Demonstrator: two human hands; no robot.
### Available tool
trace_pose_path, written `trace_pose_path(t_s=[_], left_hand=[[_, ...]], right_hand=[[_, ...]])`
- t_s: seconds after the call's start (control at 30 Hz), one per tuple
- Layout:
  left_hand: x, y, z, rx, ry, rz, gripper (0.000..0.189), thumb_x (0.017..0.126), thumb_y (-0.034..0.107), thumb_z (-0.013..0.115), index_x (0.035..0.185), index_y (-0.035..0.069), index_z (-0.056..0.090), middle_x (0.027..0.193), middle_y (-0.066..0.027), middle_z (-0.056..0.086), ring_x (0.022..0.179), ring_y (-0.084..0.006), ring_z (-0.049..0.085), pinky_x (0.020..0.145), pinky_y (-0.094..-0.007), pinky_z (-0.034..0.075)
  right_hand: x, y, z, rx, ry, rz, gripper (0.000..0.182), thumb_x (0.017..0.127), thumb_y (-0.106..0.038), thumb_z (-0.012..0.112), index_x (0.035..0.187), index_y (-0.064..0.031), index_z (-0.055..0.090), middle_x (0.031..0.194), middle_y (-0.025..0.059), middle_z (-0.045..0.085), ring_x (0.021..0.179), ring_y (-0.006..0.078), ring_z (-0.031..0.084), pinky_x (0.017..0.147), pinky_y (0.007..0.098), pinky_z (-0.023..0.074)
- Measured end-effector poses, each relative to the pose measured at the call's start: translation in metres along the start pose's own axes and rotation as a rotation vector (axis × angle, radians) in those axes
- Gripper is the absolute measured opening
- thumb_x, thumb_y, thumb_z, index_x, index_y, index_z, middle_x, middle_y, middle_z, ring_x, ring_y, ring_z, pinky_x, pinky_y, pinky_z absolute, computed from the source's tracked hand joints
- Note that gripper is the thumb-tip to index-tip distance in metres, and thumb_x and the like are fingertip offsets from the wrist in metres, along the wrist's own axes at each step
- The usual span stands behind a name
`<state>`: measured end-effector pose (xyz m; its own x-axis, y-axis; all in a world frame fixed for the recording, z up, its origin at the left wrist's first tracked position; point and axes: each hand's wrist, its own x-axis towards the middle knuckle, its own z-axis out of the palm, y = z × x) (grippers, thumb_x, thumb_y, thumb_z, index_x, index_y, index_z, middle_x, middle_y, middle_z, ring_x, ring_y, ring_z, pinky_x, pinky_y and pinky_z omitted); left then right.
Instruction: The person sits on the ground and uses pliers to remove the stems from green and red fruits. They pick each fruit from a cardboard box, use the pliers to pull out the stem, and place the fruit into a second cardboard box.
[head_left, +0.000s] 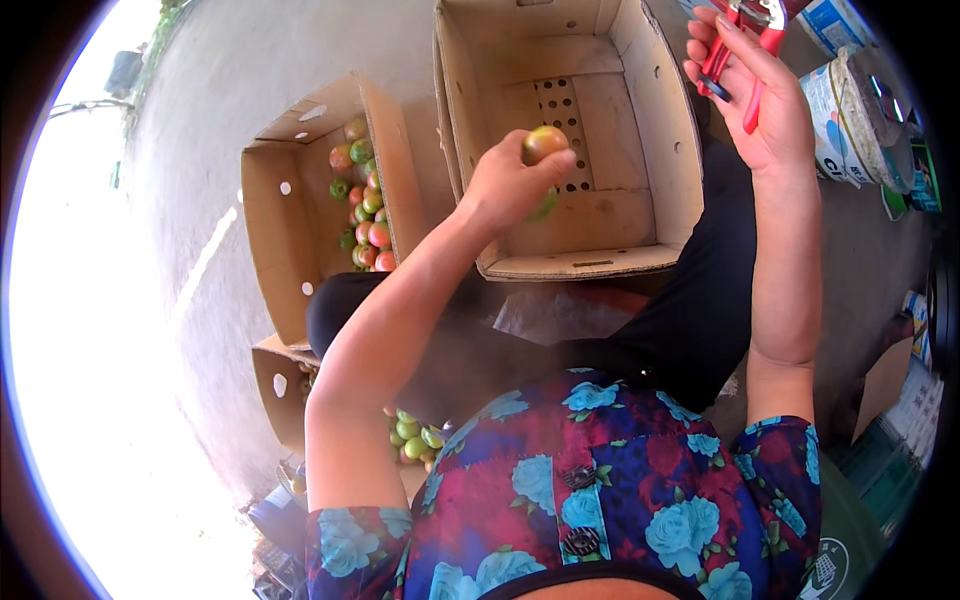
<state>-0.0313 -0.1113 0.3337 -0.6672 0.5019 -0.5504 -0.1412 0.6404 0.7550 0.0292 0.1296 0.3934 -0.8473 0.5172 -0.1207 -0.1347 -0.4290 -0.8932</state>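
Note:
My left hand (510, 184) grips a yellow-orange tomato (546, 142) over an open cardboard box (652, 97). Just under the palm shows part of a green tomato (546, 204), blurred; whether the hand holds it too I cannot tell. The box's bottom has a strip of punched round holes (576, 142). Up at the right, beyond the box's side, my right hand (780, 112) is wrapped around red-handled pruning shears (771, 39). Their metal head is partly cut off at the top edge.
Left of the box stands another cardboard box (274, 225) with several green and reddish tomatoes (367, 214). A third cardboard box (274, 401) sits nearer, and green tomatoes (411, 435) lie beside my body. At the right is a dirty white bucket (832, 124). My knees flank the middle box.

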Motion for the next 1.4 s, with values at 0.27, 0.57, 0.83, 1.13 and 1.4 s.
trace_pose_path(t_s=[0.27,0.57,0.83,1.13,1.4], left_hand=[[0.083,-0.105,0.059,0.92,-0.241,-0.199,0.043,0.084,0.032,0.066,0.121,0.01,0.064,0.12,-0.0114,0.065,0.114,-0.0284,0.061,0.093,-0.0389,0.05],[0.093,-0.183,0.091,1.25,-0.529,-0.224,0.045,0.083,0.031,0.069,0.125,0.015,0.064,0.134,-0.0081,0.058,0.126,-0.0272,0.053,0.101,-0.0512,0.038],[0.113,-0.193,0.108,1.135,-0.523,-0.235,0.049,0.09,0.028,0.059,0.135,0.01,0.055,0.147,-0.0134,0.043,0.138,-0.0377,0.035,0.11,-0.0584,0.023],[0.088,0.0,-0.025,0.928,-0.052,0.314,0.024,0.076,0.015,0.068,0.099,0.009,0.072,0.102,-0.0123,0.07,0.097,-0.0292,0.067,0.08,-0.0367,0.056],[0.022,-0.075,-0.198,0.634,0.481,0.209,0.035,0.084,0.038,0.063,0.085,0.004,0.07,0.072,-0.0109,0.068,0.069,-0.0255,0.066,0.068,-0.038,0.052]], right_hand=[[0.02,-0.002,-0.01,0.125,-0.043,0.236,0.021,0.091,-0.025,0.06,0.094,-0.0044,0.064,0.083,0.0066,0.065,0.071,0.0199,0.063,0.065,0.0337,0.051],[0.043,-0.002,-0.045,0.202,-0.195,0.107,0.028,0.093,-0.019,0.062,0.111,0.0019,0.061,0.099,0.0089,0.067,0.089,0.0176,0.063,0.084,0.0346,0.0497],[0.043,0.005,-0.043,0.22,-0.266,0.253,0.03,0.096,-0.018,0.058,0.118,0.0033,0.059,0.104,0.0092,0.065,0.092,0.0183,0.063,0.088,0.036,0.0484],[0.046,0.02,-0.039,0.104,-0.228,0.261,0.031,0.095,-0.016,0.06,0.121,0.0005,0.057,0.103,0.0057,0.064,0.093,0.0144,0.062,0.086,0.0316,0.0484],[0.041,0.015,-0.039,-0.028,-0.129,0.141,0.032,0.093,-0.015,0.062,0.121,0.0003,0.058,0.102,0.0047,0.064,0.093,0.0126,0.062,0.086,0.0305,0.0488]])
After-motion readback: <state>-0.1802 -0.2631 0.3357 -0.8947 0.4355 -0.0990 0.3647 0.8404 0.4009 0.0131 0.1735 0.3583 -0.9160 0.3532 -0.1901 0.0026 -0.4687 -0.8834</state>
